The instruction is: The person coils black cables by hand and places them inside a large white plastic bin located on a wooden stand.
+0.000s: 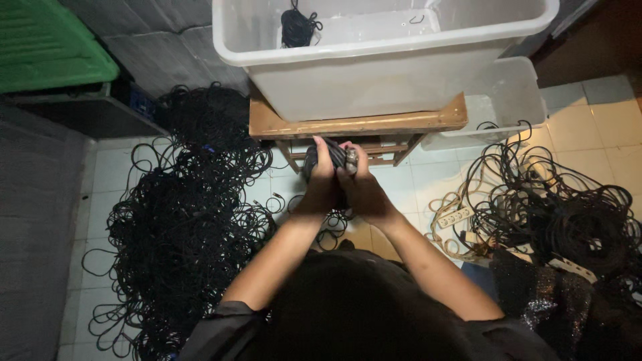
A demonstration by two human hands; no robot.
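Both hands, left hand [323, 182] and right hand [361, 190], squeeze a rolled black cable bundle [329, 155] tight so it stays wound (loose cable pile [180, 220] on the floor), just below the white tub [374, 73].

Looks like a back room or small storage/workshop space used for sorting cables, not a living area: there's a huge tangle of black cable [180, 220] dumped on a pale tiled floor [602, 127], and another heap of black cords [568, 214] off to the other side with a white power strip [455, 217] mixed in. A big white plastic tub [374, 67] sits on a rough wooden stool [354, 124] with one coiled black cable [297, 28] in it, a second clear bin [508, 93] sits behind, and a green plastic crate [47, 43] leans by a bare grey wall [160, 47]. Dim lighting and bulk bins give it that stockroom feel.
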